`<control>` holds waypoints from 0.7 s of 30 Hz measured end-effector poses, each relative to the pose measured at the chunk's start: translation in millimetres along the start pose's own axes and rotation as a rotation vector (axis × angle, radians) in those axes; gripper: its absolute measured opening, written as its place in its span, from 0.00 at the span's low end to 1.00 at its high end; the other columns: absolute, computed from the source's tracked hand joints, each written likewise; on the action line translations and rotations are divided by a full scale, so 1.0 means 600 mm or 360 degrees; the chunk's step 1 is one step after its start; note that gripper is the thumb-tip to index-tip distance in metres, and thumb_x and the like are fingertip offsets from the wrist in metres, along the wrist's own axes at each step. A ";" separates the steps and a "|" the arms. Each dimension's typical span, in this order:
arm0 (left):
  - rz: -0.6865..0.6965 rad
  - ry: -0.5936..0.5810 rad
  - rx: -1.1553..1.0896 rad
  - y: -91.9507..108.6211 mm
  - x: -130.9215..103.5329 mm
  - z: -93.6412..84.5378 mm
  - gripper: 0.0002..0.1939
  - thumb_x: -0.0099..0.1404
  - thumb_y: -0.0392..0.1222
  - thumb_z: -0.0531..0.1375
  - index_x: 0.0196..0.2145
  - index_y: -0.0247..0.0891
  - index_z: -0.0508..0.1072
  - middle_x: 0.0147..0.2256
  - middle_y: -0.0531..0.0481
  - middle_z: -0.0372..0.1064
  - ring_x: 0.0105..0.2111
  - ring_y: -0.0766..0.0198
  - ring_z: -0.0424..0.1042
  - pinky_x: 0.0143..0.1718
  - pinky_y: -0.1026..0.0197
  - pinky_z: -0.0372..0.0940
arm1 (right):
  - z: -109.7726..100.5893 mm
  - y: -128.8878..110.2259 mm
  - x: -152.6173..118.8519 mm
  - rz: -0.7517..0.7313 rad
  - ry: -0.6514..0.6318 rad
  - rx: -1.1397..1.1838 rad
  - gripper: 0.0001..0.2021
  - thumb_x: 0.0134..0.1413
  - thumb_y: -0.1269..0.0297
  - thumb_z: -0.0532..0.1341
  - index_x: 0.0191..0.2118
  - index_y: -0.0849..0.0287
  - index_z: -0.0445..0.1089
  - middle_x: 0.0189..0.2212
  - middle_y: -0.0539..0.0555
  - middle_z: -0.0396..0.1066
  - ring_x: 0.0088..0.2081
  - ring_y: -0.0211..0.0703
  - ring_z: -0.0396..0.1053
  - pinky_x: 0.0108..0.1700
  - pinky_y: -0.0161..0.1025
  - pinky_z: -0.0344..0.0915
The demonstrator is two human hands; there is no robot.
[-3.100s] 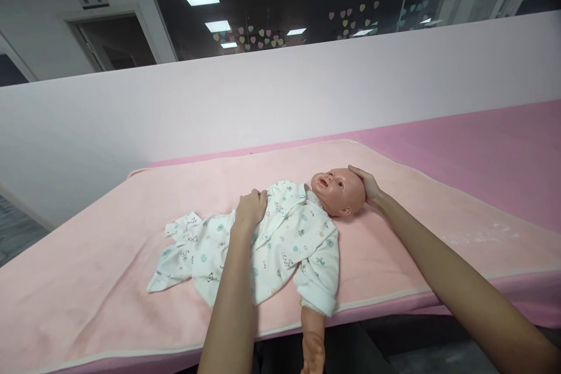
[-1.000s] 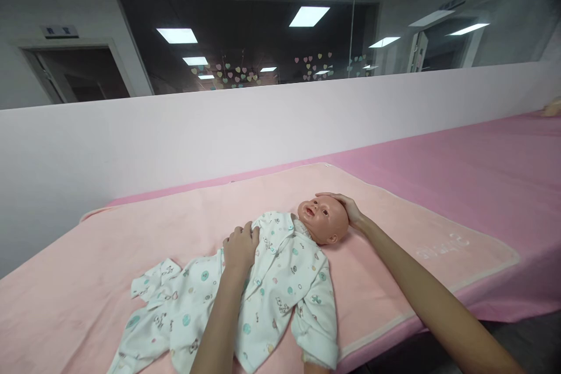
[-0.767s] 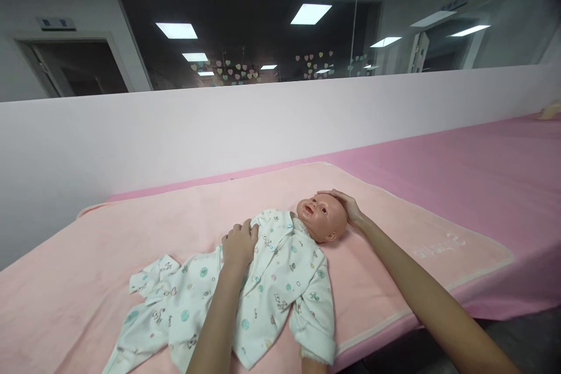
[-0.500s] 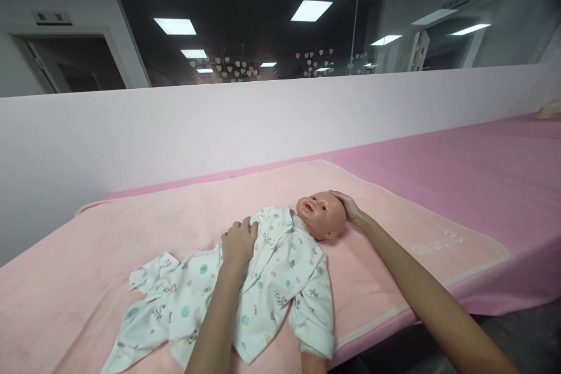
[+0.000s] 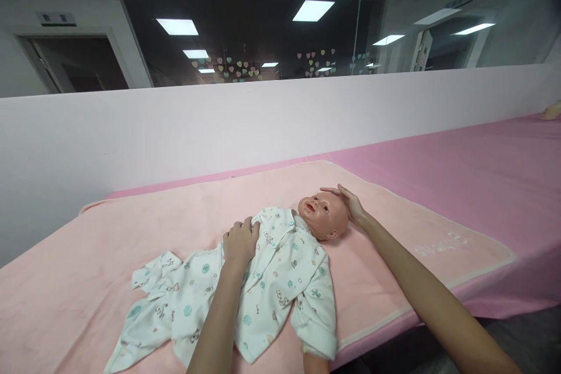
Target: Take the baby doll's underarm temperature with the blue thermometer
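A baby doll [image 5: 323, 217] lies on its back on a peach blanket [image 5: 385, 228], its bald head toward the right. It wears a white printed top [image 5: 280, 269] with snaps and long sleeves, and matching printed trousers [image 5: 193, 280] spread to the left. My left hand [image 5: 240, 239] rests on the doll's belly, fingers laid over the cloth and slightly bent, holding nothing. Against the crown of the doll's head is my right hand [image 5: 350, 203], with fingers stretched and parted over the top. One doll arm [image 5: 314, 363] pokes out of the near sleeve.
Pink sheeting [image 5: 460, 169] covers the table under the blanket, with its near edge at the lower right. A low white wall [image 5: 245, 128] runs along the back, topped by glass [image 5: 263, 29] with heart stickers. A yellowish item [image 5: 551, 111] sits at the far right.
My right hand's fingers have lifted and spread, reaching further over the top of the doll's head. My left hand stays on the belly, and the view has shifted very slightly.
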State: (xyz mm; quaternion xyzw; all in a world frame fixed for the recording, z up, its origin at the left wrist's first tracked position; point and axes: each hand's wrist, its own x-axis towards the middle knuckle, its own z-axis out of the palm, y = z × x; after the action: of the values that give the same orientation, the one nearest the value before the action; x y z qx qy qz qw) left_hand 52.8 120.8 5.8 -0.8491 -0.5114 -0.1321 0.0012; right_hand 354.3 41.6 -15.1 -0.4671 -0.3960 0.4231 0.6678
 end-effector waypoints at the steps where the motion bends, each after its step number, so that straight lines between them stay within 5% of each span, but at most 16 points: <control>1: 0.0005 -0.0002 -0.0008 -0.001 0.001 0.001 0.19 0.64 0.46 0.44 0.50 0.43 0.63 0.44 0.41 0.67 0.46 0.53 0.64 0.44 0.53 0.56 | 0.001 0.000 -0.002 -0.0005 0.0000 0.0008 0.23 0.52 0.46 0.50 0.43 0.56 0.70 0.43 0.55 0.72 0.46 0.51 0.68 0.49 0.46 0.62; 7: -0.0017 0.0008 -0.0157 -0.008 0.003 0.005 0.18 0.63 0.46 0.46 0.48 0.41 0.65 0.46 0.40 0.65 0.48 0.51 0.62 0.47 0.51 0.55 | 0.007 0.007 -0.016 0.0280 -0.0201 -0.0001 0.26 0.52 0.45 0.49 0.44 0.62 0.70 0.43 0.58 0.72 0.46 0.52 0.68 0.51 0.46 0.61; 13: 0.0173 0.0473 -0.0854 0.029 -0.010 -0.018 0.19 0.63 0.44 0.47 0.49 0.39 0.66 0.52 0.42 0.59 0.53 0.56 0.57 0.51 0.54 0.55 | 0.014 -0.003 -0.022 0.0324 -0.0269 0.0113 0.27 0.52 0.46 0.48 0.45 0.62 0.69 0.45 0.58 0.71 0.48 0.53 0.67 0.53 0.47 0.60; 15: 0.0375 0.0331 -0.1161 0.055 -0.019 -0.025 0.19 0.63 0.46 0.48 0.48 0.40 0.67 0.46 0.45 0.65 0.46 0.59 0.63 0.46 0.58 0.59 | 0.018 -0.006 -0.025 0.0320 -0.0305 0.0126 0.27 0.52 0.46 0.48 0.45 0.61 0.69 0.45 0.58 0.71 0.48 0.53 0.67 0.53 0.47 0.60; 18: 0.0581 0.0073 -0.1168 0.085 -0.029 -0.024 0.17 0.58 0.48 0.54 0.41 0.39 0.73 0.38 0.46 0.70 0.40 0.58 0.66 0.42 0.59 0.59 | 0.025 -0.005 -0.028 0.0304 -0.0324 0.0109 0.27 0.52 0.45 0.48 0.44 0.61 0.70 0.44 0.57 0.72 0.48 0.53 0.67 0.52 0.47 0.60; 21: 0.0432 0.0026 -0.1327 0.090 -0.023 -0.015 0.14 0.56 0.48 0.56 0.34 0.38 0.75 0.33 0.48 0.72 0.35 0.59 0.67 0.40 0.59 0.59 | 0.029 0.001 -0.026 0.0214 -0.0240 -0.0014 0.27 0.51 0.43 0.48 0.40 0.61 0.72 0.41 0.58 0.73 0.46 0.55 0.68 0.51 0.49 0.61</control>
State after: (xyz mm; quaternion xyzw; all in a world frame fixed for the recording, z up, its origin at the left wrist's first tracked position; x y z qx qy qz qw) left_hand 91.4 81.8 18.7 -0.8354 -0.2982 -0.3327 -0.3202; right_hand 333.3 32.4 -13.3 -0.4625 -0.4147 0.4990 0.6042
